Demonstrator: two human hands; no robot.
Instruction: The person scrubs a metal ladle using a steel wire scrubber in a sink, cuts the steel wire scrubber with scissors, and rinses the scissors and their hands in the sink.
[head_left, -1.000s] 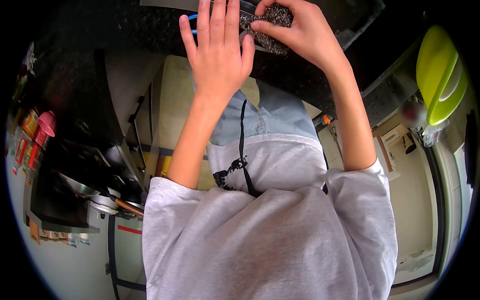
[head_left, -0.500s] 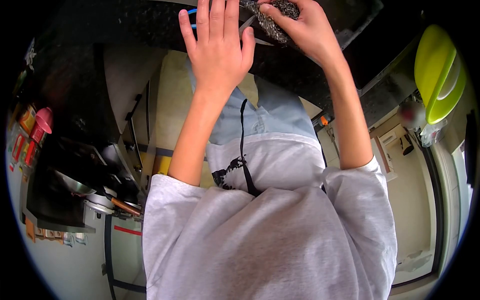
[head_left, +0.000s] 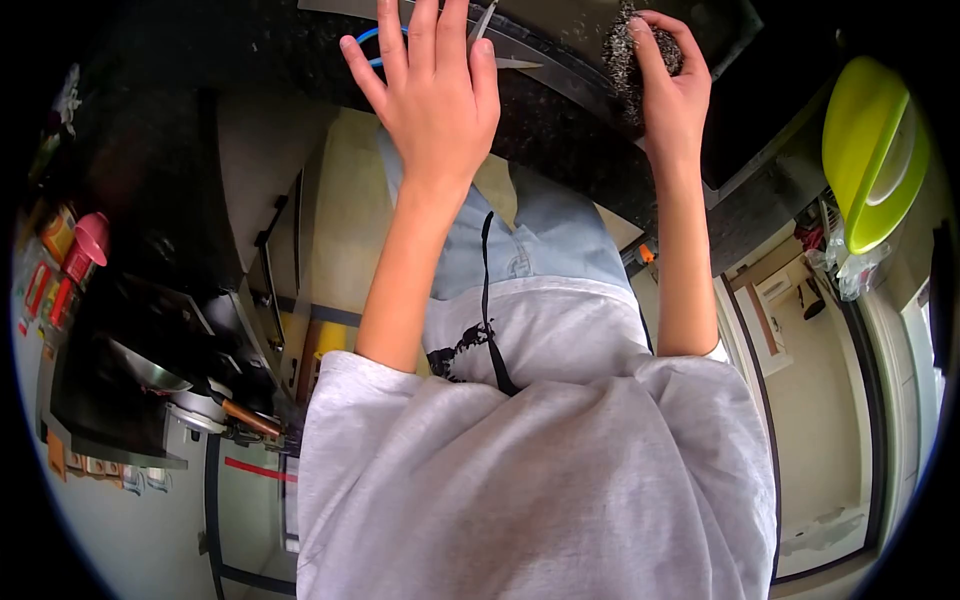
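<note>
My left hand (head_left: 438, 115) lies with its fingers spread over a pair of scissors. The scissors' blue handle (head_left: 364, 45) shows to the left of the fingers, and their parted blades (head_left: 518, 64) stick out on the right; the middle is hidden under the hand. In my right hand (head_left: 680, 105) is a steel wool scrubber (head_left: 621, 62), gripped between thumb and fingers. It is held away from the blades, near the sink's edge.
A dark speckled counter (head_left: 545, 125) runs along my front, with a grey sink rim (head_left: 560, 70) behind it. Green basins (head_left: 860, 150) stand at the right. A pan (head_left: 150, 368) with a wooden handle sits at the left, near a pink cup (head_left: 91, 238).
My right hand has moved right with the steel wool scrubber, away from the scissors' blades. My left hand has shifted slightly left and stays over the scissors.
</note>
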